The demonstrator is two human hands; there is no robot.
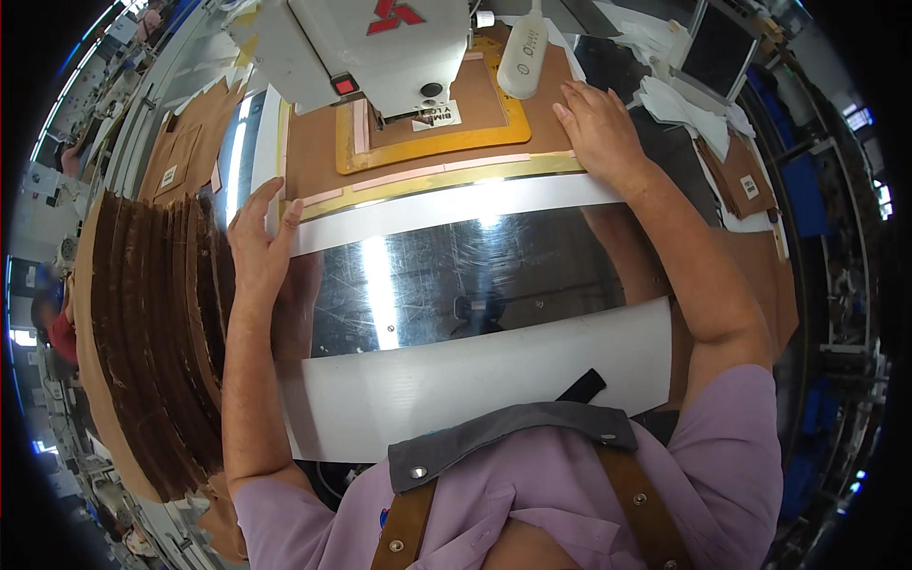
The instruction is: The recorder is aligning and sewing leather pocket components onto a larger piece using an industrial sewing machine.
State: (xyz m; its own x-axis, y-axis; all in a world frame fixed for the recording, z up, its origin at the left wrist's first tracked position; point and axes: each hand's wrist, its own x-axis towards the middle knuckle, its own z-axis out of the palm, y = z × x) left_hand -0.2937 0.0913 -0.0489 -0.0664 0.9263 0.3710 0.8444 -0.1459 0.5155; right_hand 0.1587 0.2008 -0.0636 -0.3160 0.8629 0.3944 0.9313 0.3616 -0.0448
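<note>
from my seat, farthest left i see a fanned stack of brown cut pieces [157, 342] lying along the left edge of the work surface, with more brown pieces [195, 138] behind it. just right of that stack my left hand [256, 242] rests with its fingers stretched out and slightly spread, flat against the left end of the brown template panel [313, 157]; it grips nothing, it only presses. the panel lies on the far side of a shiny metal table plate [475, 275], bordered by a white strip and a yellowish edge, with thin pink strips [442, 171] along its near side. in the middle, a yellow-orange frame [475, 141] sits on the panel under the white sewing machine head [380, 47], which has a red button. a white oblong remote-like device [522, 57] hangs just beside the machine. to the right, my right hand [594, 128] lies palm down on the panel's right end, fingers together and extended, holding nothing. further right are white papers [679, 104], a small screen [717, 47] and brown tagged pieces [741, 180].
</note>
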